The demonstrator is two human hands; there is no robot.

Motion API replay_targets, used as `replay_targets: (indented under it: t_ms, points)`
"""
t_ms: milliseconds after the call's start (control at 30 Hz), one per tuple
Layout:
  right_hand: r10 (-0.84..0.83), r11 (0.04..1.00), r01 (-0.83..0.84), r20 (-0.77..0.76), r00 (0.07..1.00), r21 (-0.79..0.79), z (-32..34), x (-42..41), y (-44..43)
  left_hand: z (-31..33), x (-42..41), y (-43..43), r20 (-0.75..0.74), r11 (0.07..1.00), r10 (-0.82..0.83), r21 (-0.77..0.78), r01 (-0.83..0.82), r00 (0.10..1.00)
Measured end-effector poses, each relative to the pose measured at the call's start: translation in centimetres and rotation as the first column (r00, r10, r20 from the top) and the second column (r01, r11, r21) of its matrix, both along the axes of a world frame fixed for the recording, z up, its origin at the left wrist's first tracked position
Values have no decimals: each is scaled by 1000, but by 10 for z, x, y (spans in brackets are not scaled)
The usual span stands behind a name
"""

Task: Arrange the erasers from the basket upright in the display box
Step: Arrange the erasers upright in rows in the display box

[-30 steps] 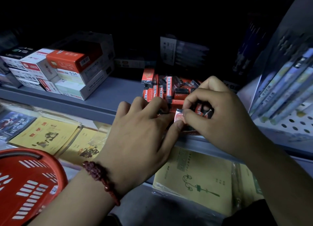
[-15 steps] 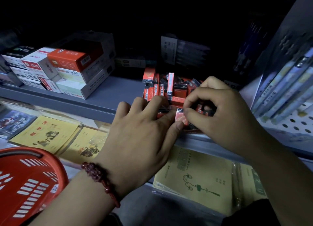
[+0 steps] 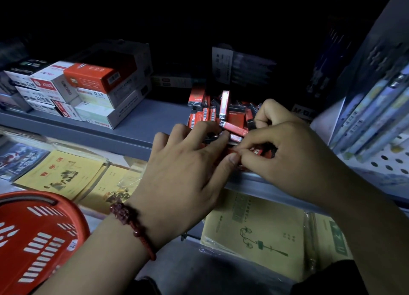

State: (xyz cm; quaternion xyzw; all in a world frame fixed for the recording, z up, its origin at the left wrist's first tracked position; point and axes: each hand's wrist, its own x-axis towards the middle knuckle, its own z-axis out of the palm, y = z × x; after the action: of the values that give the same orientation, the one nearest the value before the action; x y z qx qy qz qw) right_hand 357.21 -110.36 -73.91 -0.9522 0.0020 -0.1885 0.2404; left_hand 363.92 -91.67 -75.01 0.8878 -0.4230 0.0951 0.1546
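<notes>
Centre of frame, little change: right hand [image 3: 287, 155] still pinching a red eraser [image 3: 235, 138] among the packed erasers [image 3: 208, 115]; left hand [image 3: 183, 168] thumb pressed alongside, its grip hidden. Seating seemingly unfinished.

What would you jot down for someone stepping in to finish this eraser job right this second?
Erasers: packed together on the grey shelf. The back ones stand upright and a few in the middle lie tilted.
Left hand: relaxed, fingertips resting on the front of that cluster.
Right hand: pinching one red eraser at the front.
Red basket: lower left, contents out of sight.
Done: the back erasers are standing.
Left: seat the pinched eraser, straighten the tilted ones, and check the basket for more.
</notes>
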Motion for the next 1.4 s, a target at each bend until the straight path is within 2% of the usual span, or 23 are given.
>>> replay_targets:
  t_ms: [300, 500, 700, 933, 1167, 1400]
  points:
    - [-5, 1000, 5, 2, 1000, 15, -3, -1, -3, 0, 12, 9, -118, 986, -76, -155, 58, 990]
    - [20, 999, -22, 40, 999, 35, -6, 0, -3, 1, 14, 12, -68, 986, -120, -124, 111, 990]
    - [10, 985, -27, 104, 995, 168, -5, 0, -1, 4, 14, 11, -73, 981, -128, -154, 116, 989]
    - [-77, 966, 35, 155, 985, 258, 5, -5, 1, 6, 1, 4, -11, 974, -135, -185, 130, 991]
    - [-192, 944, 103, 265, 945, 315, 10, -9, -3, 9, -12, -13, -15, 978, 11, -210, -14, 1000]
    - [-176, 955, 111, 225, 958, 275, 7, -15, 1, 20, -17, -30, -108, 977, 150, -138, -164, 983]
